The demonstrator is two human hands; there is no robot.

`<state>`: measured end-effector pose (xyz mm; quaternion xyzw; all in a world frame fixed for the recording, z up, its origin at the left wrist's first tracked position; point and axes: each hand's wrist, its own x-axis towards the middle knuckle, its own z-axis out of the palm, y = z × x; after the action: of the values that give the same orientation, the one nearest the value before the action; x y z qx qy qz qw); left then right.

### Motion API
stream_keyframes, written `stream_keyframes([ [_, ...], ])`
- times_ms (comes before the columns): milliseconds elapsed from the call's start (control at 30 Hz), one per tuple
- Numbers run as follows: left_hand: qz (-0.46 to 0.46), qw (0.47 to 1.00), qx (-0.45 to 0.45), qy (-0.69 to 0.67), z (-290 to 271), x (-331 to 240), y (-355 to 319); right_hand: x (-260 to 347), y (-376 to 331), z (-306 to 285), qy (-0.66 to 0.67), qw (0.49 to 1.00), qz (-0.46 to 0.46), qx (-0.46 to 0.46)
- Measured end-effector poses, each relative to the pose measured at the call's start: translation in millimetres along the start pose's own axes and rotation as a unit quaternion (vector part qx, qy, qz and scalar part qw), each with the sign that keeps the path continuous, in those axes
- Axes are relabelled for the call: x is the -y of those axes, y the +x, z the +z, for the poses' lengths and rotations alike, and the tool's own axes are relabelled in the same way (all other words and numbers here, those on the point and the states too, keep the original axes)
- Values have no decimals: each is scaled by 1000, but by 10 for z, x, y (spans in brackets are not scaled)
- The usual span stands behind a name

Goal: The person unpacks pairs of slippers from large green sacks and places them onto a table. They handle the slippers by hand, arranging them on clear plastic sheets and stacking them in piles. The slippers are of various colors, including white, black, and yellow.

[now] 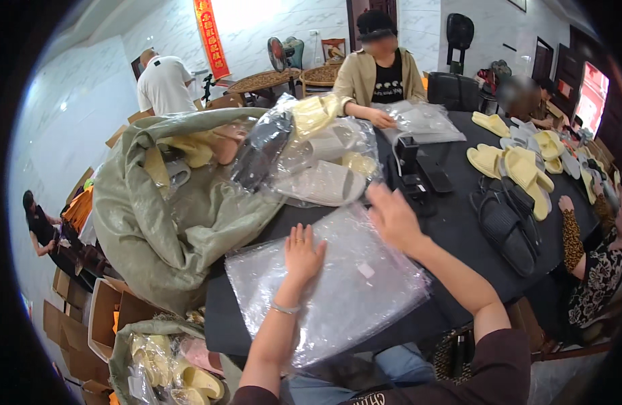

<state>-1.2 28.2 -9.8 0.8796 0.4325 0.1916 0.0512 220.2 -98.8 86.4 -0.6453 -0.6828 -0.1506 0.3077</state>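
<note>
A pile of clear plastic bags lies flat on the dark-covered table in front of me. My left hand rests palm-down on the pile, its fingers stretched out. Over the far right edge of the bags is my right hand, open, its fingers extended and slightly smeared by motion. Just beyond my hands, bagged slippers in grey, yellow and black are heaped up. They lie against the mouth of a large green woven sack, where more slippers show.
Loose yellow slippers and black slippers lie at the right. A black stand-like device stands past my right hand. Across the table a person handles clear bags. Another slipper sack and cardboard boxes are at lower left.
</note>
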Motion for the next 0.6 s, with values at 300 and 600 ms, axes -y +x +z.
stream_keyframes([
  [300, 7, 1000, 5, 12, 5, -50, -18, -1700, -76, 668, -212, 968, 132, -30],
  [600, -4, 1000, 7, 27, -62, -135, -68, -1725, -143, 644, -205, 971, 108, -53],
])
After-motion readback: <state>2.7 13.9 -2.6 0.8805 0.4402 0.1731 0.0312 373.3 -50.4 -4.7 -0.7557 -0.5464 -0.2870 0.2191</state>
